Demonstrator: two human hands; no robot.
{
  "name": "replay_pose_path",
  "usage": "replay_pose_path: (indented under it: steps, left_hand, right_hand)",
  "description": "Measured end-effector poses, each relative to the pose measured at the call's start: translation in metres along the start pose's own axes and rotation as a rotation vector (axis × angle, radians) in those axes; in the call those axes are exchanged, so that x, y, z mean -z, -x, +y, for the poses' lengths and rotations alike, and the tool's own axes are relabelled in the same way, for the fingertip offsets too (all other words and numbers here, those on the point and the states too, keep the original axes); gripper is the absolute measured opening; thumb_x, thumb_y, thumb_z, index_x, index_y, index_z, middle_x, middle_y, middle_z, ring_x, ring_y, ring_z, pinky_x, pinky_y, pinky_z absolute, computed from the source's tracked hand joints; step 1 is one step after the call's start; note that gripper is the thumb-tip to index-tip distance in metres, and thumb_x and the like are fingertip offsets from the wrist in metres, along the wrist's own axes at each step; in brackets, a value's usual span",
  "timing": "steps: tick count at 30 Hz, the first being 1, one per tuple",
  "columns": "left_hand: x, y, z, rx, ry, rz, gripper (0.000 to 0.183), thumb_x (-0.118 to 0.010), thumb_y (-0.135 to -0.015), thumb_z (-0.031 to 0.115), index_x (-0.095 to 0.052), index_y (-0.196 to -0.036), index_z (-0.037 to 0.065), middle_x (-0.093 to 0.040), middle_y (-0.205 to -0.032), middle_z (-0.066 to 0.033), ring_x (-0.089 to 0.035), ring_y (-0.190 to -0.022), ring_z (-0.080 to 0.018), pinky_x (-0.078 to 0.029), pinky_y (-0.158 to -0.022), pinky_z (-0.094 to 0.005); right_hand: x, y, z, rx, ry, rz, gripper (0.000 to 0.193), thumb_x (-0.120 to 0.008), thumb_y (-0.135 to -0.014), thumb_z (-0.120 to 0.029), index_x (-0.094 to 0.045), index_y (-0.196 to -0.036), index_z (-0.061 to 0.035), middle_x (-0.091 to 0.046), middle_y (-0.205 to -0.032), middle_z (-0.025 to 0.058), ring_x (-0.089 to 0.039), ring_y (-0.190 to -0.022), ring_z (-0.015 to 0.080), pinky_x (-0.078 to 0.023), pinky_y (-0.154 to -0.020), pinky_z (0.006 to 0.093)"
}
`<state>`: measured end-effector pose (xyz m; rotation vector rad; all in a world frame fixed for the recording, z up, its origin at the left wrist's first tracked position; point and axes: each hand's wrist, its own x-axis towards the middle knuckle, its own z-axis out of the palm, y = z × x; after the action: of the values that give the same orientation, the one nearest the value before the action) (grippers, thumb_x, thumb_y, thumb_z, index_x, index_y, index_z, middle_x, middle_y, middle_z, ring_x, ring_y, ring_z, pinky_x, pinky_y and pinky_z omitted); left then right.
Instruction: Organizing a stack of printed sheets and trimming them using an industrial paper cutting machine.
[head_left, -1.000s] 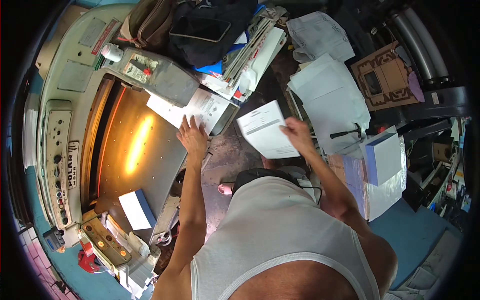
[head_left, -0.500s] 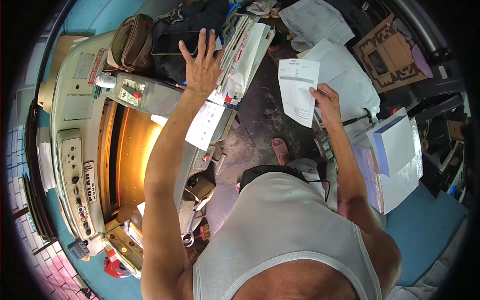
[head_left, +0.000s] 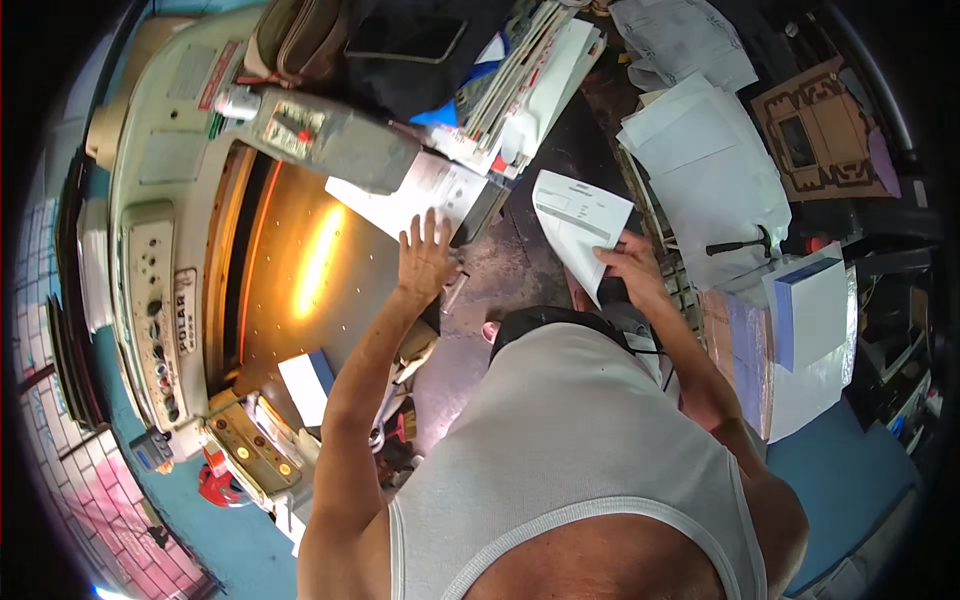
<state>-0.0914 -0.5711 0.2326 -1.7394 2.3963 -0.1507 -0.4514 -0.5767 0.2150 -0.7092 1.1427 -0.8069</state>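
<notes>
1. The right hand (head_left: 634, 268) had its fingers closed in a pinch on the near right edge of the slip (head_left: 583, 212), which hung in the air just beyond and left of those fingertips. A light grip suited it: the slip was already bowing, and a harder squeeze would probably have creased it.
2. The left hand (head_left: 427, 264) had its fingers spread well apart, with nothing seen between them. Whether they touched anything could not be told; flat, gentle fingertips seemed best there.
3. The printout (head_left: 438, 192) lay just beyond the left fingers, on the tabletop (head_left: 350, 290). Its far edge met or ran under the grey box (head_left: 358, 150), so a level slide looked safer than a sharp lift.
4. The hammer (head_left: 736, 245) lay right of the right fingers, on white sheets (head_left: 710, 175); the slip was best kept clear of it.
5. Farther beyond the left fingers leaned the paper stack (head_left: 545, 85), which a careless reach could have toppled.
</notes>
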Motion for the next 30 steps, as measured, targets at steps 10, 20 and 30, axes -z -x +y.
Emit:
replay_pose_path:
  steps: [10,20,30]
  left_hand:
    - [0.016,0.005,-0.070,0.170,0.228,0.218,0.006,-0.058,-0.082,0.009,-0.059,-0.084,0.003,-0.066,-0.081,-0.0144,-0.068,-0.072,-0.0343,-0.056,-0.061,-0.0465]
    - [0.032,0.009,-0.102,0.231,0.251,0.322,0.008,-0.060,-0.083,0.010,-0.060,-0.088,0.004,-0.066,-0.082,-0.0153,-0.068,-0.072,-0.0354,-0.056,-0.063,-0.0478]
    - [0.042,0.013,-0.098,0.269,0.289,0.334,0.012,-0.059,-0.085,0.011,-0.062,-0.092,0.003,-0.067,-0.086,-0.0167,-0.069,-0.075,-0.0365,-0.056,-0.065,-0.0474]
  right_hand:
    - [-0.099,0.010,-0.020,-0.079,-0.185,-0.300,0.035,-0.069,-0.087,-0.010,-0.064,-0.118,0.0029,-0.071,-0.105,0.0113,-0.070,-0.085,0.0168,-0.057,-0.073,0.0285]
    - [-0.154,-0.091,0.044,-0.127,0.225,-0.264,0.027,-0.068,-0.086,-0.010,-0.068,-0.111,0.0002,-0.071,-0.097,0.0093,-0.070,-0.080,0.0193,-0.058,-0.073,0.0325]
    - [-0.218,-0.091,0.069,-0.228,-0.302,0.077,0.025,-0.066,-0.089,-0.010,-0.058,-0.112,-0.0072,-0.066,-0.111,0.0078,-0.067,-0.100,0.0223,-0.053,-0.088,0.0415]
